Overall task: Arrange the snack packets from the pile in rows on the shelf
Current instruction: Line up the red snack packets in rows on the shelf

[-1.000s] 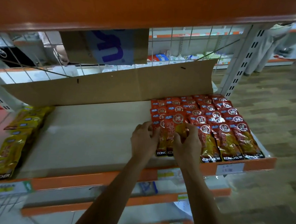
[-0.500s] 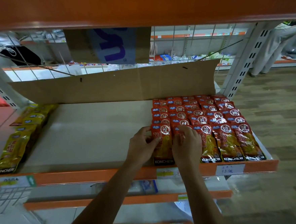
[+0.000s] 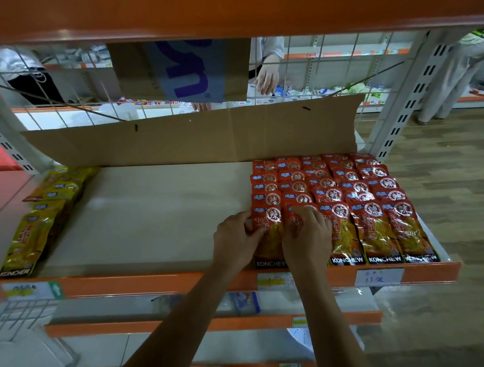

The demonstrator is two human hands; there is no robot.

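Right now the left hand is pinching the left edge of the front packet, which is lying at the shelf's front lip, leftmost in the red rows. The right hand is curling its fingers over the neighbouring packet. These pouches are looking light, floppy and slick, so gripping by the sealed edges is probably serving best.

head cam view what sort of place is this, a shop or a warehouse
Most likely a shop or supermarket aisle. The orange-edged shelf carries price labels on its front, red snack packets lie in neat rows, and more stocked shelves show through the wire back panel.
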